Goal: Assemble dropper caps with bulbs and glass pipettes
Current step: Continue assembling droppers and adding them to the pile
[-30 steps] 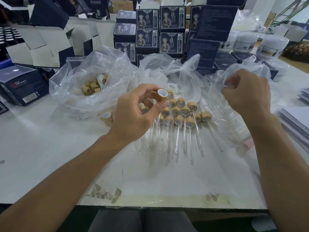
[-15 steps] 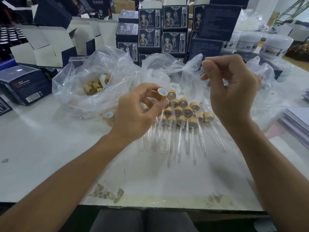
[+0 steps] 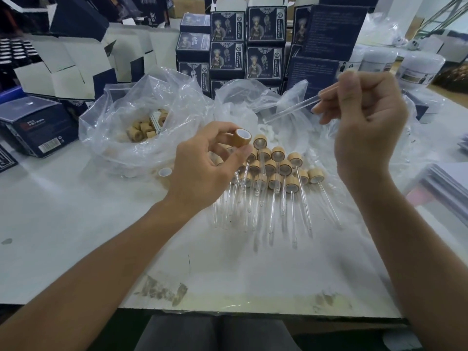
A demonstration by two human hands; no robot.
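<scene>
A crumpled clear plastic bag lies on the far left of the white tabletop and holds loose tan cylindrical caps. A second clear plastic bag sits in the middle far part; small white pieces show inside it, too blurred to tell what they are. Near this bag, a heap of finished droppers — tan caps with thin glass tubes pointing to the near side — lies on the tabletop between the two hands. One single tan cap with white inside stands just beside the left bag.

Behind the bags stand stacked dark blue printed boxes, open white-lined cartons on the far left, and white round jars on the far right. A pile of white sheets lies at the right edge.

The left hand is raised over the heap; its thumb and fingers are clamped on a tan cap with a white lining, whose open end faces right. The right hand is higher and further right, fingers curled and pinching one end of a clear glass pipette — the tube slants down and left, its free end apart from the held cap.
</scene>
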